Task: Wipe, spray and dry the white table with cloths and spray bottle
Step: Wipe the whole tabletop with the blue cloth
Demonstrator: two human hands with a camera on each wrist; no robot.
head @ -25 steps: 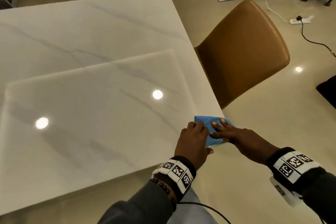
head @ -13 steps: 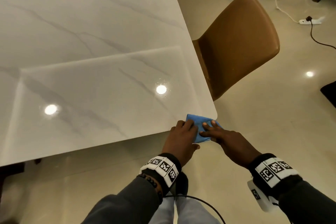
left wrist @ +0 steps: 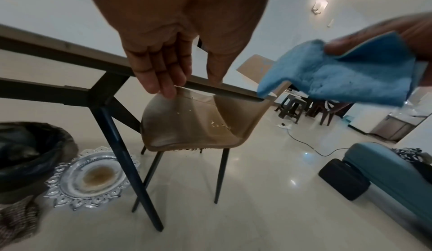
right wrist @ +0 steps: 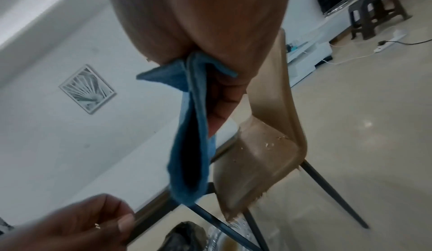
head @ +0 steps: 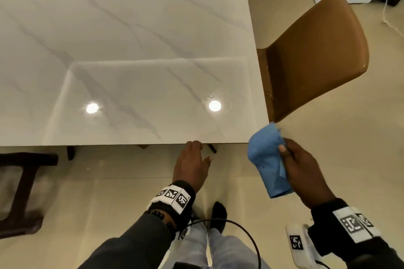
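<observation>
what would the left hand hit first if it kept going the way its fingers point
Probably the table. In the head view the left hand is open, its fingertips at the near edge; the left wrist view shows them reaching that edge's underside. Depth is unclear, so it might slip beneath toward the chair.

the blue cloth (left wrist: 339,77) hides the right hand's fingers; table's (head: 122,28) left end is cropped.
</observation>
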